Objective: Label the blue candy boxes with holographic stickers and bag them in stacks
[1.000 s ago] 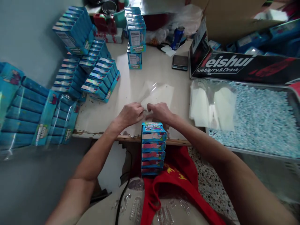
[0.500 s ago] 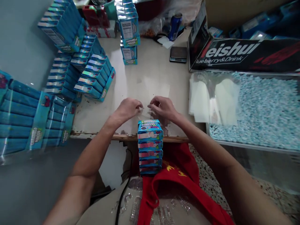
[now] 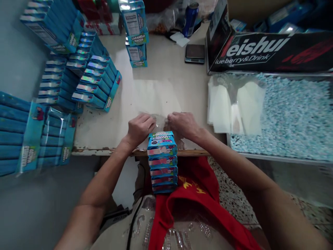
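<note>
A piece of clear plastic film, perhaps a bag, stretches between my two hands just above the table's front edge. My left hand is closed on its left side, with the fingers curled in. On the other side my right hand pinches it, knuckles up; the fingertips are partly hidden. Directly below the film, a row of small blue candy boxes in a display tray leans from the table edge toward my body. The film's near edge reaches close to the top of this row; whether they touch is unclear.
Blue boxes in trays are stacked on the left, near plastic-wrapped packs. Another stack stands at the back, left of a small scale and blue can. Right: a black carton, clear bags, a tray of pale-blue candies.
Both hands have turned knuckles-up and closed further, and the film between them shows more widely spread. The whole view has shifted slightly, moving the surroundings up and left.
</note>
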Action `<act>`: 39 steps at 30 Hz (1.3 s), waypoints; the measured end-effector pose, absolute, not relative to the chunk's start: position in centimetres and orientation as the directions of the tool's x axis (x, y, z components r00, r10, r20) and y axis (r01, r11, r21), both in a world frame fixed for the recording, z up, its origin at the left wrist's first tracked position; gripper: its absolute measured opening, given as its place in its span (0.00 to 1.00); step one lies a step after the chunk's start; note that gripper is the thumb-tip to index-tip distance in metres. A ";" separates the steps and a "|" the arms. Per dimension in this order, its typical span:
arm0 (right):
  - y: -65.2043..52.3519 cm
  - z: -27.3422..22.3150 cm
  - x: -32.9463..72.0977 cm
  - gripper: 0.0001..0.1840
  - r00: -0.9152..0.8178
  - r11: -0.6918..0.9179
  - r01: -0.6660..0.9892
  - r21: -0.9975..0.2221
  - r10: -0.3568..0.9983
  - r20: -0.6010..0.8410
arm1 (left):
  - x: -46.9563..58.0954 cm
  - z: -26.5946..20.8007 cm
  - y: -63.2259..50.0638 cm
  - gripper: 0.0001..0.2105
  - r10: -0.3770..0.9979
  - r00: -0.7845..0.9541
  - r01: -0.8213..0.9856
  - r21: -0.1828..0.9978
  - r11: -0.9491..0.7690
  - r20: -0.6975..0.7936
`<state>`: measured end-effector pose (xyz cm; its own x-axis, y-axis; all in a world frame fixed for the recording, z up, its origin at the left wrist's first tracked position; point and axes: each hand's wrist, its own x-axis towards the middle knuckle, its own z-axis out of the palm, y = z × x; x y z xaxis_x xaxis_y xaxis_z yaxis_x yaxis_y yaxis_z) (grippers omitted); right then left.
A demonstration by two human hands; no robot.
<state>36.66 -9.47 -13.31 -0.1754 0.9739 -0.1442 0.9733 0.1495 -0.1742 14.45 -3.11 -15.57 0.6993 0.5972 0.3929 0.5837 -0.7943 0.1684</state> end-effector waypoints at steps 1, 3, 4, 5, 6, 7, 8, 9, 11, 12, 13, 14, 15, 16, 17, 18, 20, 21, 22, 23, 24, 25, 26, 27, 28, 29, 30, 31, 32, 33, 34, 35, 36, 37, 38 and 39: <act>-10.1 -13.6 36.8 0.13 -0.184 0.162 0.972 -0.170 0.975 -0.124 | 13.9 -15.7 -3.5 0.15 0.586 0.697 0.578 0.160 -0.800 0.414; -11.3 -13.9 36.8 0.12 -0.175 0.154 0.968 -0.196 0.980 -0.095 | 13.0 -15.6 -4.3 0.14 0.581 0.683 0.588 0.138 -0.797 0.443; -11.8 -13.8 36.7 0.12 -0.152 0.125 0.966 -0.227 0.982 -0.108 | 12.7 -15.4 -4.8 0.14 0.588 0.673 0.602 0.130 -0.788 0.449; -12.2 -13.5 36.5 0.11 -0.124 0.082 0.960 -0.266 0.982 -0.143 | 12.5 -15.3 -5.3 0.14 0.602 0.662 0.621 0.124 -0.774 0.446; -12.5 -13.1 36.4 0.10 -0.095 0.032 0.949 -0.313 0.977 -0.189 | 12.4 -15.0 -5.8 0.13 0.620 0.652 0.640 0.122 -0.759 0.436; -12.7 -12.7 36.3 0.09 -0.067 -0.024 0.932 -0.362 0.969 -0.237 | 12.4 -14.7 -6.2 0.13 0.640 0.645 0.658 0.123 -0.743 0.418; -12.7 -12.1 36.3 0.07 -0.043 -0.078 0.905 -0.417 0.961 -0.274 | 12.4 -14.3 -6.6 0.13 0.656 0.646 0.669 0.124 -0.733 0.390; -12.7 -11.6 36.4 0.06 -0.026 -0.124 0.871 -0.476 0.955 -0.296 | 12.5 -13.8 -6.9 0.13 0.666 0.655 0.672 0.126 -0.729 0.357; -12.6 -10.3 36.8 0.06 -0.011 -0.177 0.791 -0.586 0.953 -0.304 | 12.5 -12.3 -7.5 0.13 0.682 0.668 0.675 0.142 -0.724 0.299; -12.7 -9.7 36.9 0.06 -0.013 -0.185 0.754 -0.631 0.955 -0.295 | 12.4 -11.4 -7.9 0.13 0.693 0.663 0.682 0.155 -0.715 0.283; -12.9 -9.0 37.1 0.06 -0.019 -0.183 0.721 -0.669 0.959 -0.283 | 12.3 -10.4 -8.4 0.12 0.709 0.648 0.693 0.171 -0.701 0.280; -13.2 -8.3 37.1 0.07 -0.025 -0.175 0.694 -0.698 0.964 -0.266 | 12.2 -9.4 -9.0 0.12 0.725 0.625 0.706 0.187 -0.683 0.287; -13.7 -7.7 37.1 0.07 -0.022 -0.165 0.678 -0.716 0.970 -0.244 | 12.0 -8.4 -9.8 0.11 0.743 0.598 0.721 0.203 -0.662 0.302; -14.4 -7.0 36.9 0.07 -0.009 -0.149 0.671 -0.726 0.978 -0.210 | 11.9 -7.5 -10.6 0.10 0.759 0.566 0.736 0.217 -0.641 0.322; -15.2 -6.5 36.6 0.08 0.010 -0.127 0.678 -0.724 0.986 -0.164 | 11.8 -6.9 -11.5 0.10 0.772 0.532 0.751 0.228 -0.620 0.347; -16.1 -6.0 36.1 0.08 0.032 -0.100 0.701 -0.706 0.994 -0.109 | 11.7 -6.5 -12.4 0.09 0.783 0.495 0.765 0.238 -0.598 0.376; -18.0 -5.6 35.0 0.11 0.078 -0.044 0.791 -0.610 0.997 0.029 | 11.9 -6.3 -14.1 0.09 0.798 0.410 0.792 0.262 -0.551 0.441; -18.9 -5.7 34.4 0.13 0.090 -0.015 0.841 -0.541 0.989 0.114 | 12.0 -6.6 -14.7 0.08 0.800 0.363 0.802 0.277 -0.529 0.478; -19.8 -5.9 33.9 0.15 0.090 0.023 0.882 -0.470 0.972 0.218 | 12.2 -7.1 -15.2 0.07 0.792 0.316 0.806 0.291 -0.515 0.523; -20.5 -6.2 33.5 0.15 0.077 0.073 0.910 -0.409 0.938 0.339 | 12.4 -7.6 -15.5 0.06 0.771 0.275 0.801 0.307 -0.514 0.574; -21.1 -6.7 33.2 0.14 0.052 0.133 0.924 -0.358 0.884 0.464 | 12.5 -8.2 -15.7 0.04 0.741 0.241 0.785 0.324 -0.528 0.627; -21.5 -7.3 33.0 0.11 0.020 0.200 0.928 -0.315 0.816 0.577 | 12.5 -8.7 -15.9 0.03 0.707 0.217 0.762 0.336 -0.554 0.673; -21.9 -7.8 32.9 0.06 -0.015 0.264 0.924 -0.276 0.747 0.664 | 12.5 -9.2 -16.0 0.03 0.674 0.210 0.737 0.339 -0.585 0.708; -22.2 -8.4 32.9 0.04 -0.047 0.316 0.917 -0.242 0.689 0.723 | 12.3 -9.6 -16.2 0.04 0.643 0.213 0.716 0.330 -0.615 0.736; -22.5 -9.0 33.1 0.05 -0.075 0.352 0.911 -0.214 0.654 0.753 | 12.1 -10.0 -16.4 0.06 0.611 0.221 0.703 0.310 -0.640 0.760; -22.7 -9.5 33.2 0.07 -0.097 0.372 0.907 -0.196 0.640 0.762 | 11.7 -10.3 -16.6 0.08 0.576 0.238 0.694 0.278 -0.664 0.782; -22.9 -10.0 33.4 0.08 -0.113 0.386 0.904 -0.185 0.632 0.766 | 11.2 -10.7 -16.8 0.10 0.535 0.266 0.684 0.234 -0.690 0.802; -23.1 -10.6 33.6 0.08 -0.121 0.396 0.900 -0.182 0.629 0.768 | 10.7 -11.1 -17.1 0.12 0.496 0.297 0.673 0.190 -0.715 0.816; -23.3 -11.1 33.7 0.08 -0.126 0.404 0.896 -0.186 0.631 0.765 | 10.2 -11.6 -17.4 0.13 0.465 0.324 0.661 0.155 -0.734 0.824; -23.3 -11.7 33.8 0.09 -0.131 0.414 0.890 -0.193 0.635 0.761 | 9.8 -12.2 -17.6 0.14 0.445 0.346 0.652 0.130 -0.747 0.826; -23.3 -12.2 33.9 0.09 -0.134 0.425 0.883 -0.201 0.638 0.758 | 9.5 -12.9 -17.7 0.15 0.433 0.360 0.646 0.114 -0.755 0.826; -23.2 -12.8 33.9 0.09 -0.132 0.432 0.876 -0.214 0.642 0.756 | 9.3 -13.7 -17.6 0.15 0.430 0.365 0.645 0.109 -0.756 0.826; -23.0 -13.3 33.8 0.09 -0.119 0.434 0.870 -0.234 0.646 0.754 | 9.4 -14.6 -17.4 0.14 0.438 0.347 0.651 0.123 -0.749 0.829; -22.6 -13.8 33.7 0.09 -0.093 0.430 0.864 -0.262 0.647 0.757 | 9.6 -15.6 -17.1 0.12 0.453 0.293 0.659 0.165 -0.734 0.842; -22.3 -14.1 33.6 0.09 -0.058 0.426 0.856 -0.294 0.644 0.763 | 9.9 -16.4 -16.7 0.10 0.483 0.214 0.663 0.238 -0.710 0.849; -21.9 -14.4 33.3 0.09 -0.014 0.420 0.843 -0.334 0.639 0.769 | 10.2 -17.2 -16.2 0.08 0.533 0.129 0.655 0.332 -0.679 0.836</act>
<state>33.34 -21.87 -14.43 -0.0137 0.6393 0.7688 0.8435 0.4203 -0.3345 10.25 -16.18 -17.23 0.1290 0.5333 0.8360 0.6554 -0.6786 0.3317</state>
